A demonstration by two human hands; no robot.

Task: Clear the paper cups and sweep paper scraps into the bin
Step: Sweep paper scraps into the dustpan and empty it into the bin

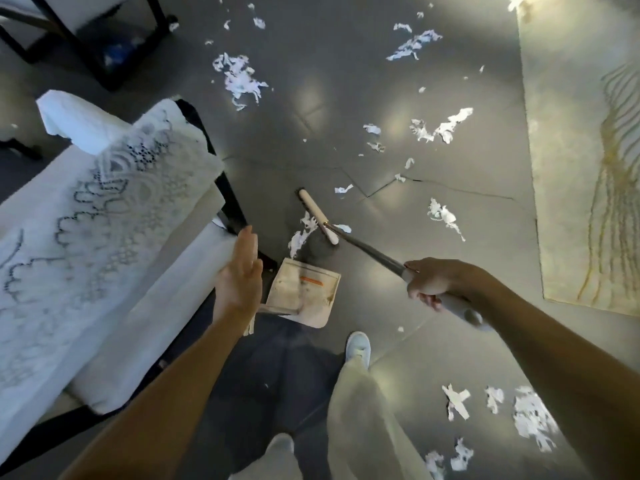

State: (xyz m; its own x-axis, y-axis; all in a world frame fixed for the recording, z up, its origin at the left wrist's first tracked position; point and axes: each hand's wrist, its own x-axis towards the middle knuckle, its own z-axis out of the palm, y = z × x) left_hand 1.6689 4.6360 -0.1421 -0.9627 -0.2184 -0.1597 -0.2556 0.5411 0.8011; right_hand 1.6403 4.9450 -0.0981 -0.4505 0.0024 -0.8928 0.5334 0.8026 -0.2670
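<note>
Nearest me, to the right of my shoe (358, 346), a loose spread of paper scraps (530, 417) lay on the dark floor, not yet gathered. My right hand (433, 282) was clenched round the grey grip of the broom (367, 251), whose shaft ran forward and left down to the floor. My left hand (239, 271) was released, fingers straight and together, held just beside the edge of the chair (104, 220) with the lace cover; whether it touched the cushion I could not tell.

The dustpan (304, 292) sat on the floor between my hands, its mouth facing away from me. Just beyond it the broom head (317, 216) rested with a small pile (301, 237) on its near side, close to the pan's lip.

To do this stroke well, I judged I should draw the head toward me in a short, low pull, keep the bristles pressed flat so the light paper did not flutter aside, and steady the pan with my free hand.

Farther off, more scraps lay in clumps (239, 77) across the floor and along the rug (581, 168) at right. I saw no cups and no bin.
</note>
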